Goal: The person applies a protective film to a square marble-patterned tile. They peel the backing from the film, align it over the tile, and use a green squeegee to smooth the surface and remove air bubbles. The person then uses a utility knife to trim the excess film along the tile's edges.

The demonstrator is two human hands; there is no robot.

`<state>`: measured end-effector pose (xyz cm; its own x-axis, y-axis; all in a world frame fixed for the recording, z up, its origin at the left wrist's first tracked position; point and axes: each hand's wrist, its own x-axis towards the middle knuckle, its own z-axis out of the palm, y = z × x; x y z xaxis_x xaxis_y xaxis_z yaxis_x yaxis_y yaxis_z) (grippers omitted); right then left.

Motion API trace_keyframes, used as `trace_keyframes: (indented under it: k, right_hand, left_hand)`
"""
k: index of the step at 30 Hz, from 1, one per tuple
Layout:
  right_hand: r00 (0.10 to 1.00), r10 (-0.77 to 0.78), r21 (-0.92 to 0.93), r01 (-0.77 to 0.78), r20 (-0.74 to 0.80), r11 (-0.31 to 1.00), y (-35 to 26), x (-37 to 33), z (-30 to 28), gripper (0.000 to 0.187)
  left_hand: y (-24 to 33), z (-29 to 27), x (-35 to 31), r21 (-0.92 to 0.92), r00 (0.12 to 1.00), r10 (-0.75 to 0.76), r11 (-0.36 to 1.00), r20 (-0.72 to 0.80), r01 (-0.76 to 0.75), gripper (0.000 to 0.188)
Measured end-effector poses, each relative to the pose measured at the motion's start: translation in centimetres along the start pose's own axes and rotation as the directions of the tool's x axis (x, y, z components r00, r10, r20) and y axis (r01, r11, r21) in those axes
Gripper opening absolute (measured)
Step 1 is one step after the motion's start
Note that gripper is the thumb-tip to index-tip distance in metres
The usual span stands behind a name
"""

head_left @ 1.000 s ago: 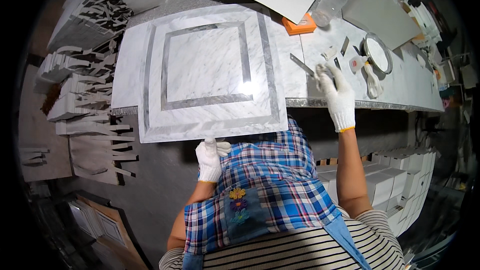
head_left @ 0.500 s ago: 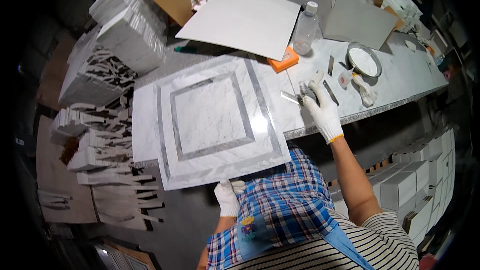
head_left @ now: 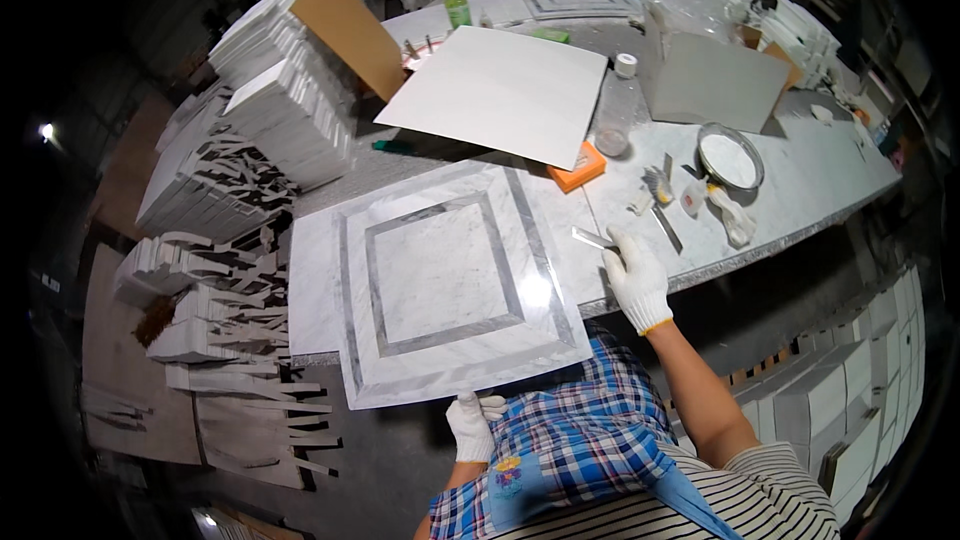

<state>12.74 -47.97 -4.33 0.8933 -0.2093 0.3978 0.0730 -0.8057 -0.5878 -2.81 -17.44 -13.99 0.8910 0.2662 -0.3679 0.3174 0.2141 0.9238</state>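
Observation:
A marble panel (head_left: 440, 280) with dark grey inlaid frames lies on the worktable, its near edge overhanging towards me. At that edge my left hand (head_left: 471, 428), in a white knit glove, is closed, its thumb against the rim; part of its grip is hidden. My right hand (head_left: 638, 285), gloved alike, pinches the near end of a flat metal blade (head_left: 591, 237) just right of the panel. Beyond that hand lie a small bristly brush-like thing (head_left: 657, 183), a dark narrow strip (head_left: 667, 230) and a small whitish translucent piece (head_left: 693, 200).
An orange box (head_left: 577, 169), a clear bottle (head_left: 615, 110), a bowl of white paste (head_left: 730, 158) and a crumpled white cloth or glove (head_left: 737, 220) stand beyond. A white board (head_left: 500, 90) leans behind. Stone tile stacks (head_left: 290, 120) rise at left; white blocks (head_left: 820, 390) are stacked lower right.
My right hand has let go of the small brush-like thing, which now lies on the table, and has moved nearer to take hold of the metal blade. My left hand stays at the panel's edge.

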Motion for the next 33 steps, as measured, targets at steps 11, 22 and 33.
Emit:
trace_keyframes:
  k: [11,22,33]
  right_hand:
    - [0.975,-0.198,-0.060,0.192,-0.104,0.980,1.1,-0.7,2.0,0.025]
    - [0.855,-0.514,0.068,0.510,0.072,0.858,-10.0,9.4,7.4,0.021]
    - [0.602,-0.641,-0.006,0.731,0.476,0.682,-20.3,23.3,28.3,0.037]
  left_hand:
    - [-0.9,-0.4,0.2,0.012,1.000,-0.017,1.000,-0.016,0.017,0.083]
    - [-0.8,-0.1,-0.2,-0.034,0.998,-0.055,0.998,-0.023,0.054,0.078]
    - [-3.8,-1.2,0.2,0.095,0.991,0.104,0.989,0.088,-0.112,0.038]
